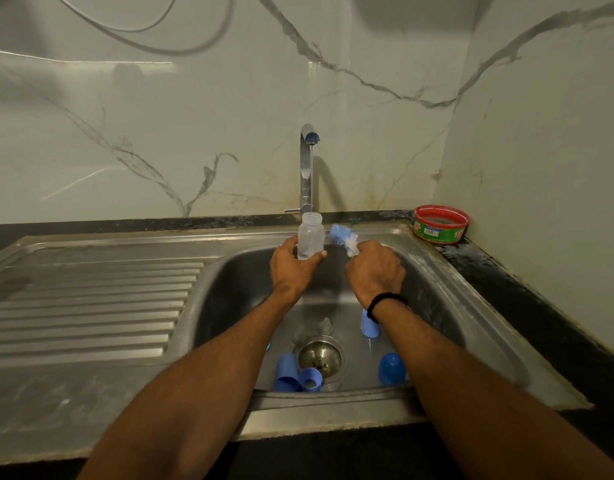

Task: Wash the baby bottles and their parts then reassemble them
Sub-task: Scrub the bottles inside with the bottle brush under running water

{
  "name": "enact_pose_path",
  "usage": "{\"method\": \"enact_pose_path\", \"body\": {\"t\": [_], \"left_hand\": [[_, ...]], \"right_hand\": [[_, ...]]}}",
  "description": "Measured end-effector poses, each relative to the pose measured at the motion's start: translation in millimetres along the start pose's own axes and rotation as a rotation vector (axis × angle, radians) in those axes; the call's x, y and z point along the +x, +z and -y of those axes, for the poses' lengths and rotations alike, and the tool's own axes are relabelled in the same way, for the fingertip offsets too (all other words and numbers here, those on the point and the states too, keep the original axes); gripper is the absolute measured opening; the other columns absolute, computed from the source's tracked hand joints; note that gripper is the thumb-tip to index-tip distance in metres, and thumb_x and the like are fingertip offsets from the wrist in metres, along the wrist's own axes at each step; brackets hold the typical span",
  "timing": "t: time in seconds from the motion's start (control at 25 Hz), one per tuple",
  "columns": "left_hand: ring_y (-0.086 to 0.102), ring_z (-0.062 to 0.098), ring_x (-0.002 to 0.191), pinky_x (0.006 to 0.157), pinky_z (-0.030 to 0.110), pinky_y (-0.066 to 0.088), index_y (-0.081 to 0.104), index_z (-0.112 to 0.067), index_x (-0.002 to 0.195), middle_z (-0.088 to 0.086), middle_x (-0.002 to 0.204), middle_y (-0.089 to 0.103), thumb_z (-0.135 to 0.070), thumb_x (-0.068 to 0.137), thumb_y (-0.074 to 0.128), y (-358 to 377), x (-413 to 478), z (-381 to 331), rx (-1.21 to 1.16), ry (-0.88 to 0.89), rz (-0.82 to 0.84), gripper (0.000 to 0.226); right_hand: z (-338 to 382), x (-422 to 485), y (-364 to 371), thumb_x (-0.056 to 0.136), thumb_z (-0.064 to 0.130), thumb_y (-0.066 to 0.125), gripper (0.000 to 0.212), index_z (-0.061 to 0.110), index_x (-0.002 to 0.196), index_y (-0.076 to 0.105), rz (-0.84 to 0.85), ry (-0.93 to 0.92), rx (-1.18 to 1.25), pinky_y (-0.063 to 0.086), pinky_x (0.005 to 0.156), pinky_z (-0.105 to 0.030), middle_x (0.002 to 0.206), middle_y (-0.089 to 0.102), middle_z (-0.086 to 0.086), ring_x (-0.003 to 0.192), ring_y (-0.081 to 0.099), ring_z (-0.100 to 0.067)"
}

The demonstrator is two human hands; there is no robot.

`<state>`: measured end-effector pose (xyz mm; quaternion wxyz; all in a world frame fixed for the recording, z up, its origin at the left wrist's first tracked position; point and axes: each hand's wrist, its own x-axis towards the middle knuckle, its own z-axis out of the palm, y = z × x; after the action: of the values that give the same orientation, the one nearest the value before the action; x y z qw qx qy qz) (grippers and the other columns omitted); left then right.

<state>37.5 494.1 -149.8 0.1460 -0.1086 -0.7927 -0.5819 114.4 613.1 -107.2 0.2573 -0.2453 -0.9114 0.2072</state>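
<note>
My left hand [293, 268] grips a clear baby bottle [311, 236] upright above the steel sink [426, 271], its open mouth under the tap [307, 168]. My right hand [376, 271] holds a bottle brush [345, 239] with a blue tip and white bristles, just right of the bottle and outside it. On the sink floor lie a blue cap [286, 372], a blue collar ring [310, 378], a blue dome cap [391, 368], another blue part [369, 328] and two clear teats [314, 329] near the drain [319, 356].
A ribbed steel drainboard [90, 306] stretches to the left of the basin. A red tub of dish soap [440, 224] stands on the dark counter at the back right corner. Marble-look walls close in behind and on the right.
</note>
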Motion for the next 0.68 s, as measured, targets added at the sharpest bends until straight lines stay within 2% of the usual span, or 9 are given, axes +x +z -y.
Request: {"method": "enact_pose_path", "body": {"t": [0.2,0.32,0.44,0.68], "left_hand": [[0.062,0.027,0.121,0.095,0.030,0.050,0.056,-0.010,0.132,0.011,0.133,0.063,-0.024,0.082,0.082,-3.1,-3.2,-2.0,0.058,-0.037,0.033,0.059],[0.063,0.025,0.118,0.090,0.026,0.050,0.056,-0.011,0.131,0.009,0.130,0.065,-0.024,0.080,0.083,-17.9,-9.1,-8.2,0.097,-0.065,0.030,0.060],[0.063,0.022,0.113,0.089,0.025,0.050,0.055,-0.011,0.130,0.008,0.127,0.065,-0.026,0.079,0.084,-34.7,-15.0,-15.5,0.084,-0.105,-0.054,0.061],[0.062,0.017,0.100,0.084,0.028,0.049,0.058,-0.011,0.124,0.008,0.118,0.068,-0.031,0.074,0.086,-43.7,-17.8,-3.1,0.254,-0.141,-0.031,0.061]], "right_hand": [[-0.4,-0.6,-2.9,0.094,0.026,0.061,0.029,0.014,0.120,0.063,0.013,0.007,0.008,0.044,0.071,-0.029,0.108,0.068,-0.007,0.098,0.064,-0.024],[0.4,-4.9,-4.1,0.095,0.026,0.061,0.028,0.012,0.119,0.062,0.033,0.002,0.028,0.046,0.071,-0.029,0.107,0.068,-0.008,0.095,0.064,-0.023],[2.7,-6.1,-8.0,0.094,0.026,0.060,0.028,0.012,0.119,0.062,0.056,-0.004,0.056,0.048,0.074,-0.032,0.107,0.067,-0.008,0.096,0.064,-0.024],[5.6,-9.8,-12.0,0.095,0.021,0.057,0.023,0.013,0.116,0.062,0.055,-0.038,0.120,0.047,0.080,-0.035,0.107,0.067,-0.008,0.099,0.063,-0.026]]}}
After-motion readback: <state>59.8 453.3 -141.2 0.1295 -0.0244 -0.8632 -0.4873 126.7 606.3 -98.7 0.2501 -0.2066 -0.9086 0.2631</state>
